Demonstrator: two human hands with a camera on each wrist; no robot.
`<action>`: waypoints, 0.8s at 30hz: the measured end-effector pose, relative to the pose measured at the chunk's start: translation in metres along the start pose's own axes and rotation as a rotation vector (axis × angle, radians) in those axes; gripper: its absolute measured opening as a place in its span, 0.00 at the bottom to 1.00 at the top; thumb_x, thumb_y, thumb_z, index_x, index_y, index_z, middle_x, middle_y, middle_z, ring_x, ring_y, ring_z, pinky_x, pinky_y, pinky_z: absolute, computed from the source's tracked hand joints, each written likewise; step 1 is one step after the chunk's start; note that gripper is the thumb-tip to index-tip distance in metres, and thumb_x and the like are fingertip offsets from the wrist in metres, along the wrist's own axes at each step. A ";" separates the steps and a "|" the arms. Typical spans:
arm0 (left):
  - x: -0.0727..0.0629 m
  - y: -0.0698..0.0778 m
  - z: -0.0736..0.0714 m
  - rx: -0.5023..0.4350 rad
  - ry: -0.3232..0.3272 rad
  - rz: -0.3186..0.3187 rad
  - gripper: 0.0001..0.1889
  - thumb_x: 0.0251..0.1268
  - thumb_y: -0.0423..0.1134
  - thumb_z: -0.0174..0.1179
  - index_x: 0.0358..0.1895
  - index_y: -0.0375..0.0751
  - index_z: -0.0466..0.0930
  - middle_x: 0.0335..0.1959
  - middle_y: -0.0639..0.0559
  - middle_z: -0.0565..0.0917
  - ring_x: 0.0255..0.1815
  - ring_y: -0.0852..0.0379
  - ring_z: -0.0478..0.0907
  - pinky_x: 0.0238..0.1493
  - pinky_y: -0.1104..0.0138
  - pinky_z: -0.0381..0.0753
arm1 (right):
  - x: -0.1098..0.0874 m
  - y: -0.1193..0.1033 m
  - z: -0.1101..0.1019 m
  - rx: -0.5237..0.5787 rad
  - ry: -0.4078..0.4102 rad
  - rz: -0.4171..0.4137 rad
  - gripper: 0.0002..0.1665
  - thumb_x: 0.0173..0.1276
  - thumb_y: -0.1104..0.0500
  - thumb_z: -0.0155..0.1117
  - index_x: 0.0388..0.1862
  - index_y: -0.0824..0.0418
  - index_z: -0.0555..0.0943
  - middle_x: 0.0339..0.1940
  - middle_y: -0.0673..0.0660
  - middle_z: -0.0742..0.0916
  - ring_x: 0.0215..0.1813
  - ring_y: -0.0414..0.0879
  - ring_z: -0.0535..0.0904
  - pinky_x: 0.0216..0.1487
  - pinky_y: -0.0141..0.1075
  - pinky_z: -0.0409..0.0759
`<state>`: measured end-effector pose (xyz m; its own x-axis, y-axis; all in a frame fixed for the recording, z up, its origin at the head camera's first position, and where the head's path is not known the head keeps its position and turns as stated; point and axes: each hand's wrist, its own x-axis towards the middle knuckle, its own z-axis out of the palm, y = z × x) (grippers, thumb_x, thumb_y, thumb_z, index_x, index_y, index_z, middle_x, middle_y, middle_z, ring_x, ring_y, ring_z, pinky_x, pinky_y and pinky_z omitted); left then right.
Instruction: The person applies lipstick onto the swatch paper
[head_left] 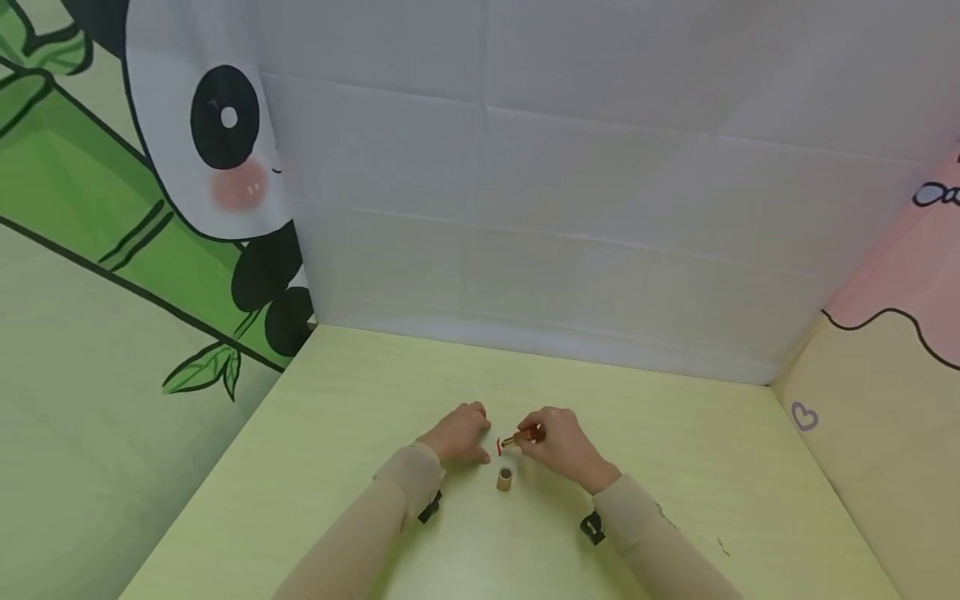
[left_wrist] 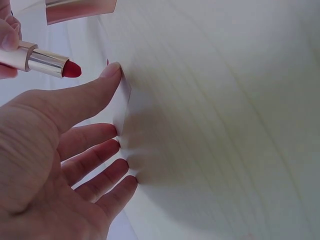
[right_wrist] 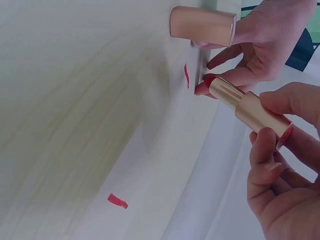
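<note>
My right hand [head_left: 564, 446] pinches a lipstick [right_wrist: 250, 107] by its gold base between thumb and fingers. Its red tip points left, just beside a thin red streak [right_wrist: 187, 76] on a pale sheet [left_wrist: 124, 90]. On the other side of the streak, my left hand [head_left: 461, 433] rests with thumb and fingertips spread along the sheet's edge, holding nothing in its fingers. The lipstick's gold cap [head_left: 505, 479] stands upright just nearer to me, its dark opening facing up. A second, wider red mark [right_wrist: 118, 201] shows in the right wrist view.
The pale yellow tabletop [head_left: 645, 417] extends around both hands. A creased white sheet [head_left: 585, 208] hangs along its back edge. Cartoon-printed cloths stand at the left [head_left: 90, 350] and right [head_left: 885, 433]. A small dark mark [head_left: 723, 547] lies on the table beside my right sleeve.
</note>
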<state>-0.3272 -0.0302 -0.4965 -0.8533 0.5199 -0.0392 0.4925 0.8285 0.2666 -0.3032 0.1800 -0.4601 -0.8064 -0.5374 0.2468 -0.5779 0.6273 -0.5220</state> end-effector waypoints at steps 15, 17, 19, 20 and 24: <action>-0.005 -0.005 -0.003 -0.078 -0.031 -0.028 0.30 0.47 0.47 0.75 0.53 0.33 0.80 0.51 0.44 0.75 0.53 0.47 0.72 0.57 0.60 0.69 | -0.011 0.002 -0.002 -0.002 0.097 0.053 0.09 0.56 0.64 0.73 0.37 0.62 0.86 0.31 0.50 0.85 0.30 0.39 0.77 0.32 0.32 0.77; -0.006 -0.006 -0.003 -0.110 -0.029 -0.026 0.30 0.46 0.46 0.75 0.53 0.33 0.80 0.51 0.43 0.76 0.54 0.46 0.72 0.57 0.59 0.69 | -0.013 0.004 -0.002 -0.013 0.110 0.073 0.09 0.56 0.64 0.73 0.37 0.62 0.86 0.30 0.49 0.84 0.30 0.39 0.77 0.31 0.32 0.77; -0.008 -0.007 -0.004 -0.142 -0.029 -0.026 0.31 0.46 0.45 0.75 0.53 0.32 0.79 0.51 0.43 0.76 0.54 0.45 0.72 0.58 0.58 0.69 | -0.016 0.006 -0.003 -0.017 0.123 0.093 0.09 0.56 0.64 0.73 0.37 0.61 0.86 0.30 0.48 0.84 0.29 0.38 0.76 0.31 0.32 0.76; -0.008 -0.008 -0.004 -0.161 -0.028 -0.027 0.31 0.46 0.44 0.75 0.54 0.31 0.79 0.51 0.42 0.76 0.54 0.45 0.72 0.58 0.58 0.69 | -0.018 0.007 -0.003 -0.020 0.132 0.098 0.09 0.56 0.64 0.73 0.37 0.61 0.86 0.29 0.48 0.83 0.29 0.38 0.76 0.30 0.32 0.76; -0.010 -0.009 -0.003 -0.204 -0.020 -0.029 0.30 0.48 0.43 0.75 0.55 0.31 0.78 0.50 0.43 0.76 0.54 0.45 0.72 0.58 0.57 0.68 | -0.023 0.011 -0.004 -0.010 0.159 0.133 0.09 0.57 0.63 0.73 0.38 0.59 0.86 0.29 0.46 0.82 0.28 0.37 0.75 0.28 0.31 0.76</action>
<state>-0.3241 -0.0438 -0.4956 -0.8621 0.5021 -0.0678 0.4215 0.7850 0.4541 -0.2910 0.2017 -0.4683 -0.8850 -0.3541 0.3023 -0.4654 0.6927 -0.5510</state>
